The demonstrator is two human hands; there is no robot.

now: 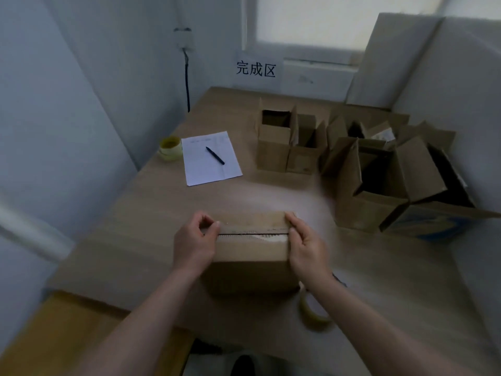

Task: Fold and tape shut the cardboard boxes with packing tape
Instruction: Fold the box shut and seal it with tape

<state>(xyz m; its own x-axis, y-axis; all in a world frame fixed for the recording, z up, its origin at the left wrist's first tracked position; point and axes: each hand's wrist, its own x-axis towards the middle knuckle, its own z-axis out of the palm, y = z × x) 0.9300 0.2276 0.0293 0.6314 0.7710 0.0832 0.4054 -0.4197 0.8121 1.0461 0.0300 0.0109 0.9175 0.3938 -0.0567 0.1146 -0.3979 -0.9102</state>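
Observation:
A small cardboard box point(249, 256) stands near the table's front edge with its top flaps folded down and a dark seam across the middle. A strip of clear packing tape point(252, 231) lies along that seam. My left hand point(193, 241) pinches the strip's left end at the box's left edge. My right hand point(306, 246) curls over the box's right edge and presses the strip's right end down. A roll of packing tape point(314, 312) lies on the table just right of the box, partly hidden by my right forearm.
Several open cardboard boxes point(366, 169) crowd the table's right and back. A sheet of paper point(210, 158) with a pen point(214, 155) lies at the left, beside a second tape roll point(170, 147). Walls close in on the left and right. The wooden table point(151, 213) is bare left of the box.

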